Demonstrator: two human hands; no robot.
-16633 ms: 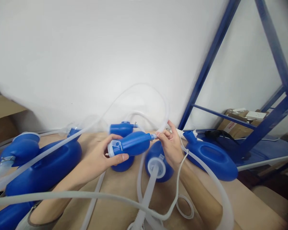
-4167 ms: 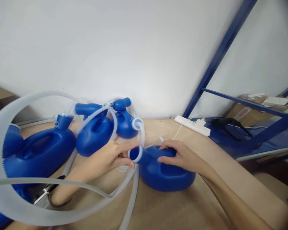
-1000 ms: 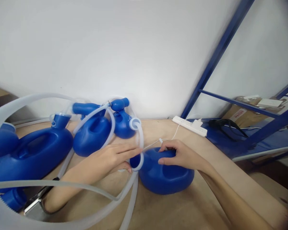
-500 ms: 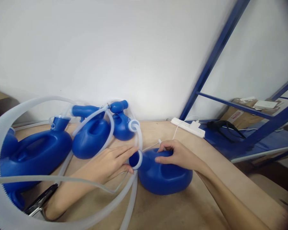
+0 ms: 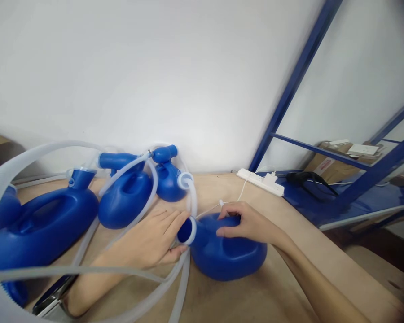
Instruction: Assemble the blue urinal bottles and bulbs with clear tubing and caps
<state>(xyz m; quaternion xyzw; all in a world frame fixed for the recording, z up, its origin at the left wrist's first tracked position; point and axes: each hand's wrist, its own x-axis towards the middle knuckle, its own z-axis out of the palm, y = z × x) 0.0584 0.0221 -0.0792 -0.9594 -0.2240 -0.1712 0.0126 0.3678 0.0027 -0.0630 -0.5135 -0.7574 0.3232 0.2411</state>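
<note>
Head: jug (image 5: pixel 230 260) (blue) in right grip (image 5: pixel 249 220)

The light in here is soft, even on the white wall (image 5: pixel 188 80), faintly glossy on the blue jug (image 5: pixel 229 262); below the right edge of the tabletop (image 5: pixel 215 186) it's dim, the near corner smeared.

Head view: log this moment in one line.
left hand: on pale round rim | right hand: on blue handle | held: blue rounded plastic bottle | beyond: white plastic power strip
</note>
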